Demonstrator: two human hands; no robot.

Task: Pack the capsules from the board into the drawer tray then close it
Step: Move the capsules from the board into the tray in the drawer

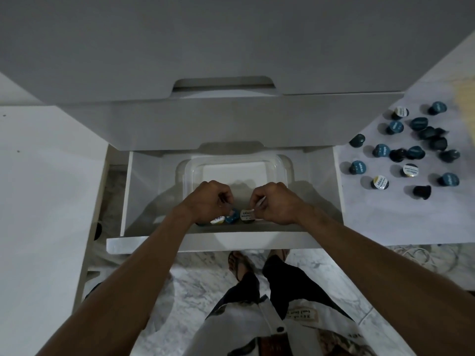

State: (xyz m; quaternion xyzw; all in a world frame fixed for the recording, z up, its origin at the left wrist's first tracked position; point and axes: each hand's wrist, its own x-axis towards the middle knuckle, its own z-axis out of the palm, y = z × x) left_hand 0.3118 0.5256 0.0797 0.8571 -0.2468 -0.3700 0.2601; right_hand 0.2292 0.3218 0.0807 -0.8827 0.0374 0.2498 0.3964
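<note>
A white drawer stands pulled out below me, with a clear plastic tray inside it. Both hands are down in the tray's near end. My left hand has its fingers curled on a blue capsule, beside a white-and-yellow-lidded capsule. My right hand pinches a white-lidded capsule. Several more blue, dark and white-lidded capsules lie scattered on the white board to the right.
Closed white drawer fronts rise above the open drawer. A white surface lies to the left. Below are marble floor, my legs and sandalled feet. A pale wooden object sits at the right edge.
</note>
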